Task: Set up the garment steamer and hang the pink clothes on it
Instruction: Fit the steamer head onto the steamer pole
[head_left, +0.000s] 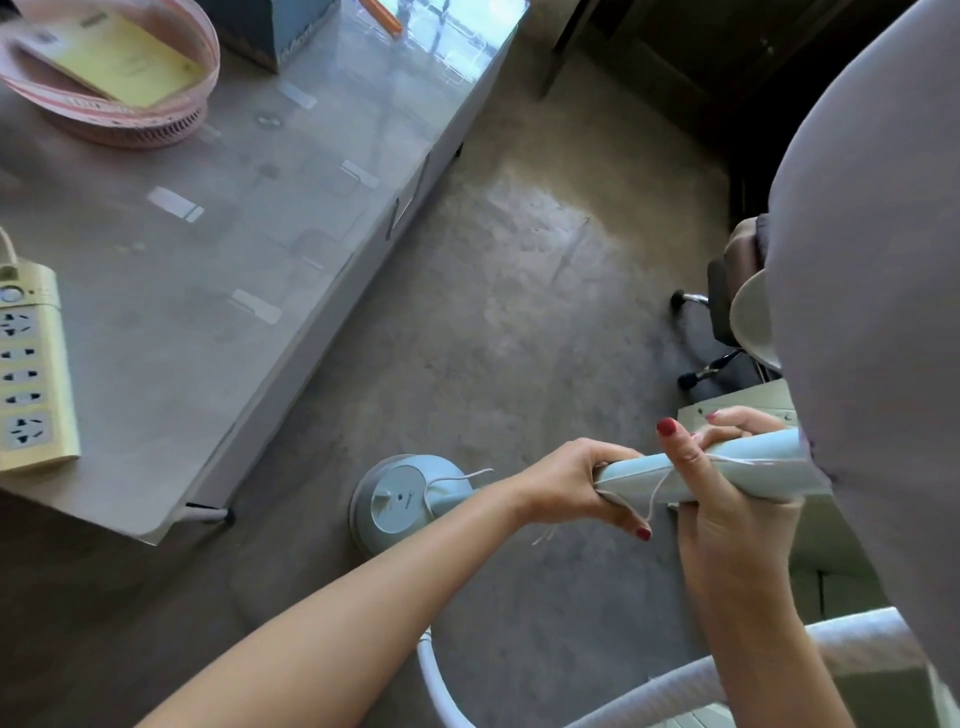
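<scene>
Both hands wrapped round pale blue steamer pole (737, 470): left hand (576, 483) lower, right hand (727, 493) higher. Pole's foot joined to round steamer base (395, 499) on floor (519, 322) beside desk (218, 249). Top hidden behind blurred mauve-grey fabric (872, 260), identity unclear. White hose (436, 680) cut off below.

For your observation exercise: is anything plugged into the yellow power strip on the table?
No: every socket that shows on the power strip on the table is empty; only its own cord leaves its top end.
</scene>
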